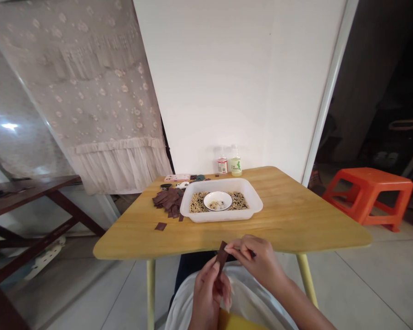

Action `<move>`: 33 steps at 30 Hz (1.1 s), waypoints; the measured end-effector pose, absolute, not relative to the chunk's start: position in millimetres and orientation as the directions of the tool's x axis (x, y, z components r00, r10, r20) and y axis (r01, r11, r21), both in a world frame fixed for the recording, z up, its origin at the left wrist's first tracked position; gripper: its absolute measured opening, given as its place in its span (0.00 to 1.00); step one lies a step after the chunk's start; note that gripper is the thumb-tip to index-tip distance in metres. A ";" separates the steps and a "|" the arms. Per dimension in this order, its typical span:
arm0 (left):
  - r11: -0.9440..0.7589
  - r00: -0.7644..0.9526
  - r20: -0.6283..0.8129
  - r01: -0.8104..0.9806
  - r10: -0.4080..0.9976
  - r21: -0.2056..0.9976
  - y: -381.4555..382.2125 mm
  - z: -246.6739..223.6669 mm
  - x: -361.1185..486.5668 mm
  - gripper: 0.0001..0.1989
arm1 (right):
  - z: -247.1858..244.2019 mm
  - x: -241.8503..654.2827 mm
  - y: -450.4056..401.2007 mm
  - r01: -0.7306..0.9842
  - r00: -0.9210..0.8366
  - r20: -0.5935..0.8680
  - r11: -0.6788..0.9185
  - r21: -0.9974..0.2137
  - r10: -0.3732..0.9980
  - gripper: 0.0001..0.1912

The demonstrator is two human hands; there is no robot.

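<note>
My left hand (pixel 209 286) is closed around a dark brown strip (pixel 222 257) that looks like cloth or leather, held upright over my lap in front of the table edge. At the strip's upper right edge, the thumb and finger of my right hand (pixel 253 256) are pinched together; whatever is between them is too small to make out. Beyond my hands stands a white plastic tub (pixel 223 217) of small pale and dark beads or seeds. A white dark-rimmed bowl (pixel 218 207) sits in it with a few more inside.
A pile of brown pieces (pixel 168 200) lies left of the tub, with one loose brown piece (pixel 160 226) nearer me. Two bottles (pixel 236 166) and a pink box (pixel 177 177) stand at the back of the wooden table (pixel 296 211). An orange stool (pixel 371 188) is to the right.
</note>
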State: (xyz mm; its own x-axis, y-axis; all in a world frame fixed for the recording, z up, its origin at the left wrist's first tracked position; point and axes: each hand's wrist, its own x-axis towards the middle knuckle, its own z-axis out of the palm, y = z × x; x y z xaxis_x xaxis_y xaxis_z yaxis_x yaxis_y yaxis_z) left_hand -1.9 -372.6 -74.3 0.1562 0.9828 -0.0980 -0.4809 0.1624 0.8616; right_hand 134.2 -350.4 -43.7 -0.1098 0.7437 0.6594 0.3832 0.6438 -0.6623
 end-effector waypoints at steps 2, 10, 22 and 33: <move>0.160 0.157 -0.095 -0.478 0.983 0.864 -373.6 -74.4 -2.0 0.23 | -43.1 133.8 -350.6 0.377 -0.111 0.656 0.642 -0.667 0.747 0.20; 0.161 0.155 -0.098 -0.477 0.983 0.864 -373.5 -74.5 -1.9 0.21 | -46.7 127.4 -352.1 0.355 -0.145 0.632 0.636 -0.685 0.761 0.20; 0.156 0.145 -0.100 -0.460 0.984 0.874 -373.1 -75.7 -1.6 0.22 | -45.1 125.0 -354.3 0.327 -0.144 0.611 0.620 -0.713 0.779 0.21; 0.152 0.138 -0.093 -0.511 0.986 0.846 -372.5 -76.2 -1.0 0.18 | -40.1 132.9 -354.0 0.358 -0.295 0.641 0.704 -0.613 0.708 0.21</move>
